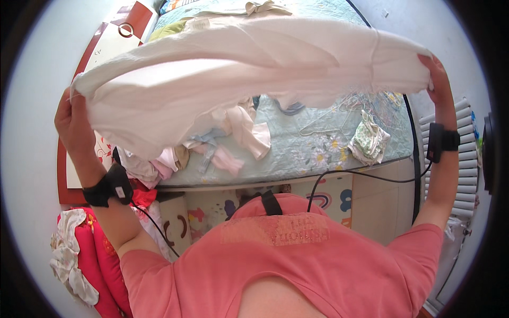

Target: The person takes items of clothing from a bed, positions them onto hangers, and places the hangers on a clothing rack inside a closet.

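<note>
A large white cloth (pixel 246 75) is stretched out in the air between my hands, above a bed with a pale green floral cover (pixel 286 155). My left hand (pixel 75 123) grips one end at the far left. My right hand (pixel 437 77) grips the other end at the far right. Below the cloth, a loose heap of pink, white and grey clothes (pixel 159 163) lies at the bed's near left. A green-patterned white cloth (pixel 370 139) lies bunched at the near right, beside tangled clothes hangers (pixel 350 107). The cloth hides the middle of the bed.
A red and white cabinet panel (pixel 107 43) stands at the left. Red bundled bedding (pixel 87 246) with a printed cloth (pixel 71 254) over it is at the lower left. A white radiator (pixel 465 175) is at the right. A black cable (pixel 373 175) runs from my right wrist.
</note>
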